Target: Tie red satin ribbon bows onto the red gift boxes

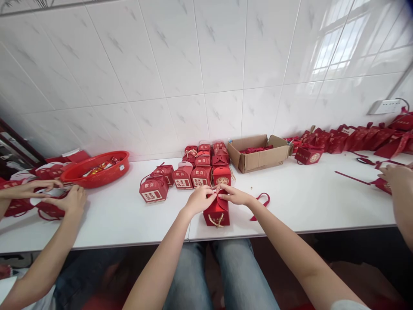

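A red gift box point(217, 216) with a twisted gold rope handle on its front stands upright at the table's front edge, before my knees. My left hand point(200, 199) grips the left side of its top, fingers bent over the curved flaps. From the other side my right hand point(235, 195) pinches the top flaps, its fingertips nearly meeting the left ones. The fingers partly hide the flaps' closure. A loose red ribbon point(263, 201) lies curled on the table just right of the box.
Several finished red boxes point(201, 174) stand behind, with two more point(154, 189) to the left. A cardboard carton point(263, 161) holds red material. At left, a co-worker's hands point(66, 200) work near a red basin point(97, 170); another person's hand point(395, 174) is at far right.
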The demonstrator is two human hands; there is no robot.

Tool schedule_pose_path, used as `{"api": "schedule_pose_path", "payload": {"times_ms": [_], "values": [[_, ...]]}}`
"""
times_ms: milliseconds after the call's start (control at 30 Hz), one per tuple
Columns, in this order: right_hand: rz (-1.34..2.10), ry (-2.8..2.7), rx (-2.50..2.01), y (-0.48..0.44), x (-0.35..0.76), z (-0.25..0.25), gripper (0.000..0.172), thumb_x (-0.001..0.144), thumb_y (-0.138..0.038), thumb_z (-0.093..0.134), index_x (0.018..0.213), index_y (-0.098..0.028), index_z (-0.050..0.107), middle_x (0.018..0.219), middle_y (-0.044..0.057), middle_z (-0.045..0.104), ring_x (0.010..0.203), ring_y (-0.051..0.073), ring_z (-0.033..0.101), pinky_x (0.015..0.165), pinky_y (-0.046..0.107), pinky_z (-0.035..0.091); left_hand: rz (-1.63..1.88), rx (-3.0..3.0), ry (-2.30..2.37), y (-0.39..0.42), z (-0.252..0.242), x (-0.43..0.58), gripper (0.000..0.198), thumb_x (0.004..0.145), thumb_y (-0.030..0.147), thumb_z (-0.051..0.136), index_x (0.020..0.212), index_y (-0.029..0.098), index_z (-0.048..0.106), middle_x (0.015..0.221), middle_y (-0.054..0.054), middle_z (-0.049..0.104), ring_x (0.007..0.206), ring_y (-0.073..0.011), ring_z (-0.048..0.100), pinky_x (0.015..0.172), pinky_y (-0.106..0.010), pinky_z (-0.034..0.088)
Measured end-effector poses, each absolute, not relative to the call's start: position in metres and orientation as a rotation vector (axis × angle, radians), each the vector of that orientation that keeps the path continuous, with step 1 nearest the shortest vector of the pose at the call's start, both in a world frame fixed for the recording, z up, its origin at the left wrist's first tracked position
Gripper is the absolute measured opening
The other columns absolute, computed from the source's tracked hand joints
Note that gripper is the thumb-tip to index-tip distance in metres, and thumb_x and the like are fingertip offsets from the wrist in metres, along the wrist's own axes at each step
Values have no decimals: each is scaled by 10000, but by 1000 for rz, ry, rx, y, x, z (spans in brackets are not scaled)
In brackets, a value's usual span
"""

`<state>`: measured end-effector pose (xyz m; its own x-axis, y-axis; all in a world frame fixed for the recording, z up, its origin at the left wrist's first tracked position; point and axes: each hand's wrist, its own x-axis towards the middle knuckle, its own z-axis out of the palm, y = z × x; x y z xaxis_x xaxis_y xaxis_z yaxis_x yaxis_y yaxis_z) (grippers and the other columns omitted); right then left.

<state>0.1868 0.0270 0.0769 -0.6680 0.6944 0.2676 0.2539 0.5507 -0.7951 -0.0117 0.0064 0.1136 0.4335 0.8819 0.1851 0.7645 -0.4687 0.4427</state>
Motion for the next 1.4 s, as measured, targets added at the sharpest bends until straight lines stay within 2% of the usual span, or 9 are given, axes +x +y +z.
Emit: {"api": "schedule_pose_path", "payload": {"times_ms": [100,367,500,600,767,933,1133,1300,1400], "values": [[1017,-2178,-736,24,186,77,180,920,-344,440,1040,-221,495,1189,58,543,1126,173,508,1003,343,391,648,2354,1350,8,113,-10,295,829,386,503,778,221,743,1089,-62,671,1007,-239,607,941,-366,431],[1000,-2146,-714,18,187,86,257,928,-424,424,1030,-210,524,1192,78,571,1135,188,521,990,359,400,856,2189,1270,11,117,-10,268,802,371,529,659,189,663,997,-87,659,981,-247,586,925,-396,426],[944,-2118,-747,16,191,89,257,898,-445,483,939,-204,565,1291,118,523,1241,239,454,1041,432,339,1030,2014,1284,15,134,-19,255,817,378,511,770,168,646,886,-72,660,856,-207,609,796,-335,472],[904,-2071,-784,15,191,94,281,863,-475,538,861,-199,589,1240,130,558,1227,272,458,1037,472,329,1190,1886,1295,10,157,-27,305,854,427,468,863,160,616,790,-38,634,766,-172,591,720,-291,465],[986,-1881,-753,3,174,127,397,918,-539,393,992,-204,592,1034,70,618,959,186,574,848,348,466,1342,1817,1136,-16,203,-20,300,858,460,512,853,175,608,761,-10,603,753,-149,573,707,-254,449],[1111,-1624,-575,-24,156,170,364,853,-524,542,730,-182,560,674,-18,521,618,104,464,608,250,402,1382,2144,1076,-37,224,-8,249,891,393,493,848,178,612,917,-47,626,910,-176,582,840,-283,439],[1119,-1440,-542,-54,150,163,338,799,-501,621,740,-175,553,689,0,575,632,112,538,640,260,428,1366,1987,1260,-33,175,-35,328,877,462,456,952,194,628,1038,-71,664,1018,-225,594,880,-333,447],[1135,-1405,-613,-74,145,139,315,799,-507,604,850,-204,533,698,-17,580,634,120,571,670,270,467,1176,1835,1538,-23,112,-41,380,662,493,666,883,188,610,972,-81,678,893,-257,643,714,-331,494],[1047,-1418,-669,-79,140,133,308,810,-505,578,801,-199,542,700,-14,567,633,113,545,658,260,452,1195,1760,1553,-27,98,-31,282,646,422,668,811,195,636,853,-54,695,749,-219,653,665,-304,495]]}}
